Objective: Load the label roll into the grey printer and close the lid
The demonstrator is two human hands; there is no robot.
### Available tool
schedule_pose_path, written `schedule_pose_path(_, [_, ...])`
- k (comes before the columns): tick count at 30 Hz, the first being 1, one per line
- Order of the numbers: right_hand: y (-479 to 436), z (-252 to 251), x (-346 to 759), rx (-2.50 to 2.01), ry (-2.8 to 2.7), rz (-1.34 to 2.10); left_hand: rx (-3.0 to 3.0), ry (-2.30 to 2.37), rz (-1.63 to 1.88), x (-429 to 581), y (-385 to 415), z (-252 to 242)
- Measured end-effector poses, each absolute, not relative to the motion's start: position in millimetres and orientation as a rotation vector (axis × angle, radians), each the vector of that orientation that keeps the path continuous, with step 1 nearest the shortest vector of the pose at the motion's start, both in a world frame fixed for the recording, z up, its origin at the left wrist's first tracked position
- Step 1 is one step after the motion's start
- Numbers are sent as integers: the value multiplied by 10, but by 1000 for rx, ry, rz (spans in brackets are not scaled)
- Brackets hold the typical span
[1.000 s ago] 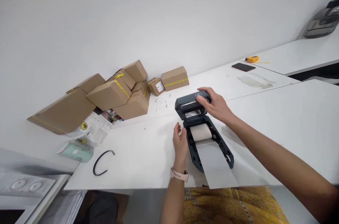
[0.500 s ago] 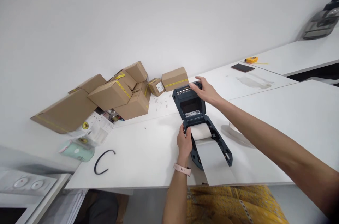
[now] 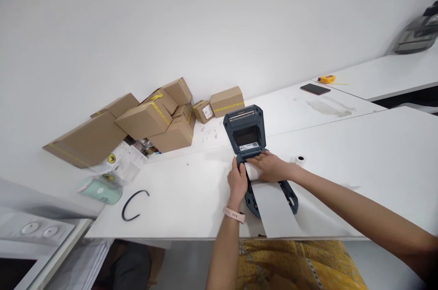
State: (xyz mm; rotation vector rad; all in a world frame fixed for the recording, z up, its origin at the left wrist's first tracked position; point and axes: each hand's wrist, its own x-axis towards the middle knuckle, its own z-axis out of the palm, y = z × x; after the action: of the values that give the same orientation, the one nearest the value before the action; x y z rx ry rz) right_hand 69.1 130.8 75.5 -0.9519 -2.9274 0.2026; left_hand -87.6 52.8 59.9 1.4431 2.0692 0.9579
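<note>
A dark blue-grey label printer [image 3: 247, 137] lies on the white table with its lid raised and tipped back. In its bay sits a white paper roll [image 3: 252, 171], its strip of paper [image 3: 275, 210] running out over the front towards the table edge. My left hand [image 3: 237, 181], with a pink band at the wrist, grips the printer's left side, thumb near the roll. Across the roll lies my right hand [image 3: 272, 166], fingers stretched towards the hinge; it hides much of the roll. Beyond my right wrist is a small white roll [image 3: 300, 159] with a dark core.
Cardboard boxes [image 3: 143, 118] are piled at the back left, beside a mint-green canister [image 3: 102, 191]. A black headband-like loop [image 3: 132, 205] lies at the left. A dark phone [image 3: 315, 89] and yellow tape measure [image 3: 326, 79] lie at the back right.
My right hand has left the top of the raised lid and come down onto the paper roll. My left hand stays on the printer's side. The lid remains raised.
</note>
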Motion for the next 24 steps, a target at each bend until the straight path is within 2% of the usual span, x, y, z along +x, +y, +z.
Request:
schedule_pose_path(10, [1366,796,572,-920,-2941,244,1424,1995,1029,-900,472,572])
schedule_pose_path(18, [1336,1202,679,-864,-2957,643,1339,1817,1080,-924,528,421])
schedule_pose_path(21, [1257,1449,962,-741,-2884,769,1351,1771,1081,-945,523,395])
schedule_pose_path(24, [1214,1604,1474,-588,-2744,1036,1377,1747,1104,-945,513,384])
